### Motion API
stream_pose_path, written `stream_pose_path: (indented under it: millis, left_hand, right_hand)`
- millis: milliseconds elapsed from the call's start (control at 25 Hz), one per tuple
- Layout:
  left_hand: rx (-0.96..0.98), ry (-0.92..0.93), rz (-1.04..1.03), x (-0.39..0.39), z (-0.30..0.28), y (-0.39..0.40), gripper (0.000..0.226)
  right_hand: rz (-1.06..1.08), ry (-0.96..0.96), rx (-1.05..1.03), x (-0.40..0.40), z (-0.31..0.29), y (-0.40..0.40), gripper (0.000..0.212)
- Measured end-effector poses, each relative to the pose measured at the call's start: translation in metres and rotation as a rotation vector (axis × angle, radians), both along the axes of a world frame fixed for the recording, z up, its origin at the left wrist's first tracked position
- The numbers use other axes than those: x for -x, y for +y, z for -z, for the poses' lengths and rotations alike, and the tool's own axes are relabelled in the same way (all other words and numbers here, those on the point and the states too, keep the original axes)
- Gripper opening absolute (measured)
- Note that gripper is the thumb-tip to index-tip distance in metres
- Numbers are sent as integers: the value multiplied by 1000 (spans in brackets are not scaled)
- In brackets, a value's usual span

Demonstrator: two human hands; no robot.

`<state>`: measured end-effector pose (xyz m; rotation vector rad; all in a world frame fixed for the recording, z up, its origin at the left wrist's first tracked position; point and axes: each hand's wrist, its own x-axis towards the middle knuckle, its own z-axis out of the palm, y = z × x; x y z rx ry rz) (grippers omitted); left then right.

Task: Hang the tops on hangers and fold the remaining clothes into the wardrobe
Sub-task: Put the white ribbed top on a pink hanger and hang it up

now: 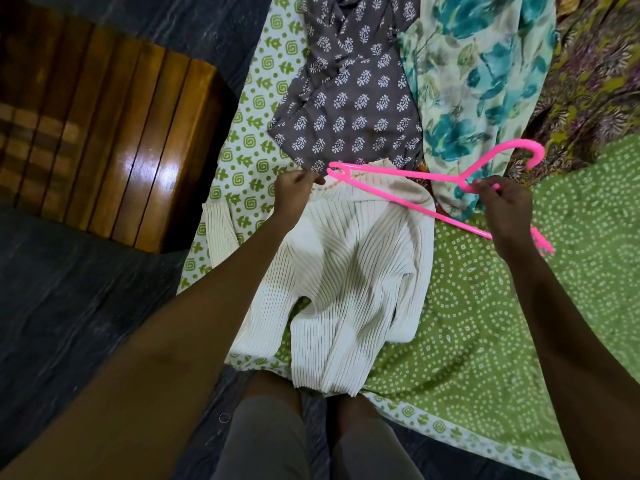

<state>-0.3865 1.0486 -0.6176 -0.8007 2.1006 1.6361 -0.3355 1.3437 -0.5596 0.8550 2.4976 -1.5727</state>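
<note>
Barely begun, we pinched the white top's (pixel 346 265) neck with our left hand (pixel 294 192), right hand (pixel 502 206) gripping the hanger (pixel 408 192); other clothes (pixel 356 98) waited.

Green dotted bedsheet (pixel 485 306) with patterned border, glossy slatted wooden furniture (pixel 114 140), perhaps a footboard, dark floor (pixel 69 306)

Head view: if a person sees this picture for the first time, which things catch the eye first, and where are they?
The bright pink hanger stands out first, held near its hook by the right hand above the middle of the bed. Under it lies a cream ribbed top, whose collar edge the left hand pinches. Behind them lie a grey printed garment and a teal floral one, on a green patterned bedsheet.
</note>
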Motion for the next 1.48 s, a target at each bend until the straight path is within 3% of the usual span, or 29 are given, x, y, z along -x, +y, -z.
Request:
stream_pose_path:
  millis: [80, 160, 240, 280, 400, 560, 800, 1000, 1120, 1240, 1400, 1480]
  left_hand:
    - [-79, -152, -113, 1, -4, 3, 23]
    - [-27, -225, -59, 2, -5, 3, 16]
    - [120, -157, 104, -1, -3, 2, 8]
    - [208, -101, 194, -3, -2, 1, 19]
    - [365, 66, 386, -8, -5, 2, 43]
    - [368, 167, 501, -6, 0, -1, 52]
    - [419, 199, 604, 5, -4, -8, 50]
    - [337, 233, 687, 17, -11, -18, 41]
    - [210, 198, 673, 25, -20, -18, 41]
    - [60, 56, 569, 36, -32, -13, 55]
    - [-38, -42, 500, 50, -41, -7, 61]
    - [-22, -64, 510, 56, -44, -8, 59]
  right_hand:
    - [-10, -22, -24, 1, -5, 3, 35]
    - [-41, -21, -56, 2, -7, 6, 32]
    - [-87, -25, -98, 2, -7, 8, 19]
    - [-118, -31, -129, 2, -6, 9, 14]
    - [-198, -41, -235, 4, -4, 6, 31]
    - [-331, -18, -335, 19, -11, -13, 52]
    - [-518, 93, -620, 62, -27, -54, 41]
    - [-735, 169, -802, 90, -36, -71, 29]
    - [-800, 182, -780, 105, -32, -81, 34]
    - [-841, 102, -699, 113, -18, -97, 43]
    - [-743, -46, -397, 118, -10, -107, 28]
    - [-735, -43, -362, 123, -17, -109, 26]
